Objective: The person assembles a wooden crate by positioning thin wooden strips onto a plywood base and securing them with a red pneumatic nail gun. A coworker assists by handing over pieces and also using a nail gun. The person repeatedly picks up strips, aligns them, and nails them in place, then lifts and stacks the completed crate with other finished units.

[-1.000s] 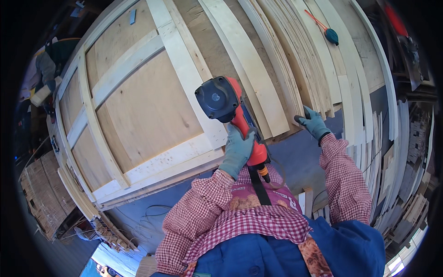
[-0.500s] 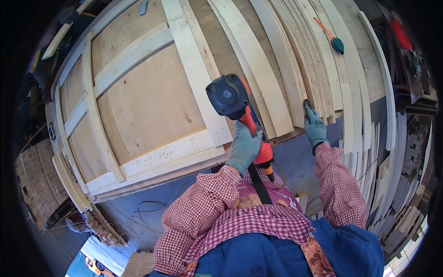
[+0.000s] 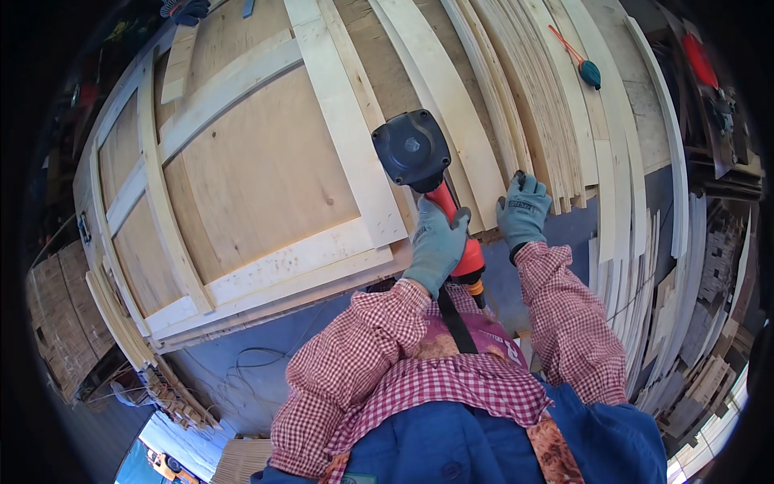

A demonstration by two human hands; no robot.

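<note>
My left hand (image 3: pixel 439 246), in a grey-green glove, is wrapped round the handle of a red and black nail gun (image 3: pixel 463 252). The gun's black head (image 3: pixel 411 149) lies over the near ends of some wooden slats. An air hose fitting shows at its lower end, close to my apron. My gloved right hand (image 3: pixel 524 211) is closed at the near end of a wooden slat (image 3: pixel 498 105), beside the stack of slats; its fingertips are partly hidden. Left of the gun lies a wooden frame (image 3: pixel 339 137) of pale slats over plywood panels.
At the upper left a co-worker's dark-gloved hand (image 3: pixel 187 11) holds a short slat (image 3: pixel 179 64). A tape measure (image 3: pixel 589 74) with an orange strap rests on slats to the right. More boards (image 3: pixel 637 274) stand along the right side. A cable (image 3: pixel 250 363) lies below the frame.
My right hand has moved left, bringing the near end of a slat with it. The nail gun has shifted slightly right. A co-worker's hand with a short slat has come in at upper left.
</note>
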